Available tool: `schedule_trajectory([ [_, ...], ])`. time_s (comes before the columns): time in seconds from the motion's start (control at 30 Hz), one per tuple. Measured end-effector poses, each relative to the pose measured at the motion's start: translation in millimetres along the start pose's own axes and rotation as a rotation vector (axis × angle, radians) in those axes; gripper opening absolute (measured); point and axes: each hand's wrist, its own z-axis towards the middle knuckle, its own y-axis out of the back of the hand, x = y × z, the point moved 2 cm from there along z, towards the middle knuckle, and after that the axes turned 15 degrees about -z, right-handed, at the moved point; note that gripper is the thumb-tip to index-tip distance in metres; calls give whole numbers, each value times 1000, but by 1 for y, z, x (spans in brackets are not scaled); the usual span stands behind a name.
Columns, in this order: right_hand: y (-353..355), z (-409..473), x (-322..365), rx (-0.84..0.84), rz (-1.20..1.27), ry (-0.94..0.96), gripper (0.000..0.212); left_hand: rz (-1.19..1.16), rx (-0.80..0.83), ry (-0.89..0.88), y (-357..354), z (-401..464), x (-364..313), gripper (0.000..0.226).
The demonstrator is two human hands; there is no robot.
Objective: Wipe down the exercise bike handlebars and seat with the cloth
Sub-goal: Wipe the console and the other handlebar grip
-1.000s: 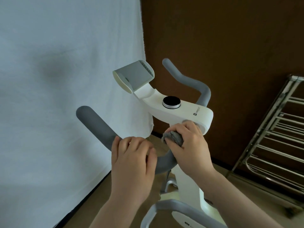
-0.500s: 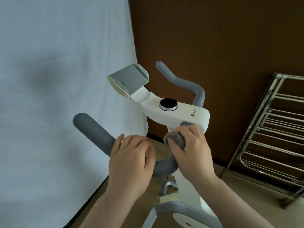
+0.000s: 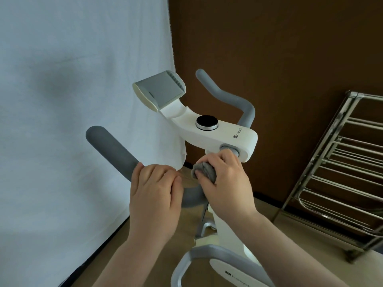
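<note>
White sheet behind, brown wall right. Left hand [image 3: 154, 195] gripping left bar [image 3: 116, 151]; right hand [image 3: 226, 183] clutching cloth [image 3: 204, 169], mid-handlebar wipe. Next, probably: rub outward along grip.

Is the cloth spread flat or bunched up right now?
Bunched up. The grey cloth shows as a rolled wad gripped in the right hand, pressed on the grey handlebar near the white stem.

A big white sheet [image 3: 72, 121] hangs on the left and reaches down to the floor. Next to it is a dark brown wall [image 3: 279, 48]. The floor [image 3: 290, 228] is light brown. A shiny metal rack [image 3: 339, 172] with many thin bars leans by the wall on the right. The light is soft.
</note>
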Motion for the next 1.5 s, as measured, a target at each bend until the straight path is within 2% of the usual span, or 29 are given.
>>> schedule_trajectory([
  [0.37,4,-4,-1,53,76,41,19,41,-64,56,-9,-21,-17,46],
  [0.77,3,-1,-4,24,74,56,18,58,-58,62,-11,-24,-16,45],
  [1.0,7,-1,-7,90,91,73,18,22,-71,61,-12,-26,-14,46],
  [1.17,3,7,-14,48,111,-28,20,-14,-59,67,-11,-27,-16,42],
  [1.23,4,2,-8,30,97,50,16,-18,-53,58,-10,-27,-16,42],
  [1.33,8,0,-2,93,96,126,13,-15,-49,53,-8,-27,-16,42],
  [1.43,7,8,-10,67,104,9,15,-32,-31,74,-6,-26,-17,42],
  [1.5,7,6,-8,86,101,45,13,-38,-15,68,-4,-25,-16,43],
])
